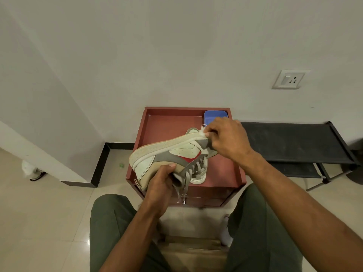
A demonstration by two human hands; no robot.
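Two hands: both are on one sneaker [169,152], held in the air above the red bench [167,124].
Left hand [161,185]: my fingers are curled tight round the sneaker's collar and tongue, sole turned up.
Right hand [227,138]: my fingers pinch a white wad [202,132] against the sole's edge at the toe.
Underneath: a second shoe [199,178] lies on the bench.
Far corner: a blue box [215,114].

Blue box [213,114] on red cabinet [169,126]; black rack [294,142] right; wall socket [289,79].
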